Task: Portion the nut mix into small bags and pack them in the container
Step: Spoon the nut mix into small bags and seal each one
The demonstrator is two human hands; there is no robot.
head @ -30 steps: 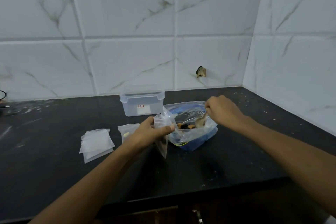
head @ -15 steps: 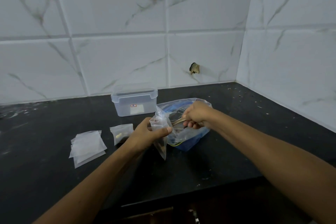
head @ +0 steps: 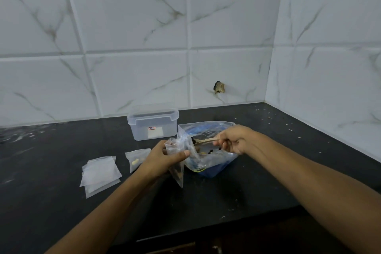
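My left hand (head: 162, 158) pinches the mouth of a small clear zip bag (head: 176, 168) that hangs down above the black counter. My right hand (head: 235, 140) grips a wooden spoon (head: 204, 141) by the handle, its bowl with dark pieces pointing left at the small bag's mouth. Under the spoon sits a large clear bag of nut mix (head: 208, 161) with blue inside. A lidded clear plastic container (head: 153, 123) stands just behind, near the wall.
A small bag with a pale nut in it (head: 137, 159) lies left of my left hand. A stack of flat clear bags (head: 100, 173) lies further left. Tiled walls close the back and right. The counter's front edge (head: 206, 229) runs below.
My right hand lifted the spoon out of the nut mix bag and swung it left to the small bag's mouth. My left hand kept hold of the small bag.
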